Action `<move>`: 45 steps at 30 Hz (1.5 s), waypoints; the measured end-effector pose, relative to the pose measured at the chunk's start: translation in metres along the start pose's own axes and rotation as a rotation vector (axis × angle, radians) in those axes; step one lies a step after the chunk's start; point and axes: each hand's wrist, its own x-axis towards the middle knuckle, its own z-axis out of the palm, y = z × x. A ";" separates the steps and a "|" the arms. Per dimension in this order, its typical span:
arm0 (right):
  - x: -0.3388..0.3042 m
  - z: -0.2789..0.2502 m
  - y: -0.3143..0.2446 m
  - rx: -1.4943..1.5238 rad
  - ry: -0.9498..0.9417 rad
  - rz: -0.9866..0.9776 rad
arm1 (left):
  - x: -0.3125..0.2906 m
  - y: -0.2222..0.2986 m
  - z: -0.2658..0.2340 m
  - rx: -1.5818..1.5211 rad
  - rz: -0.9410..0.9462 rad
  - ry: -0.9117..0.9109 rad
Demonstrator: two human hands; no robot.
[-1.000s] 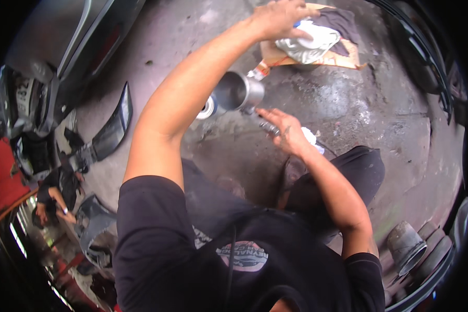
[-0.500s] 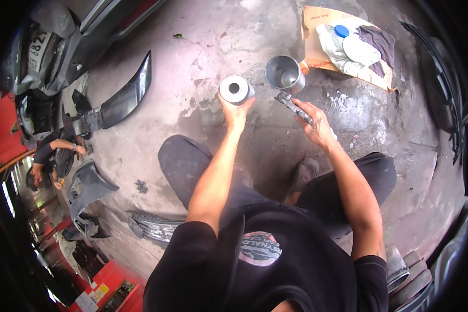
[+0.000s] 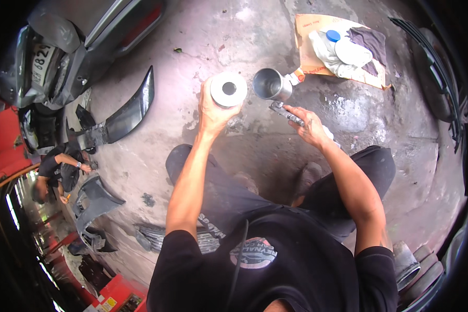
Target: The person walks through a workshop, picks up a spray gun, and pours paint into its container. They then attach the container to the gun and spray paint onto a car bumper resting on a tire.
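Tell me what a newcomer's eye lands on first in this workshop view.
The left hand holds up a round silver cap with a dark centre hole at the middle top, over the concrete floor. Just right of it, the right hand grips the handle of a spray gun whose shiny metal cup stands open. Farther up right, rags and a blue-capped container lie on cardboard.

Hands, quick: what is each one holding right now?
Left hand: closed on a silver lid.
Right hand: closed on the spray gun handle under the metal cup.
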 end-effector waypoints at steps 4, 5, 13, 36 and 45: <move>0.008 0.002 -0.018 0.053 -0.029 -0.018 | 0.025 0.032 -0.029 0.322 0.254 -0.108; 0.010 0.003 -0.022 0.056 -0.028 -0.032 | 0.030 0.037 -0.034 0.377 0.265 -0.125; 0.010 0.007 -0.024 0.084 -0.014 -0.165 | 0.049 0.077 -0.056 0.600 0.368 -0.265; 0.013 0.016 -0.023 0.100 -0.005 -0.233 | 0.056 0.094 -0.058 0.815 0.483 -0.403; 0.011 0.014 -0.028 0.125 -0.022 -0.222 | 0.056 0.097 -0.062 0.827 0.520 -0.402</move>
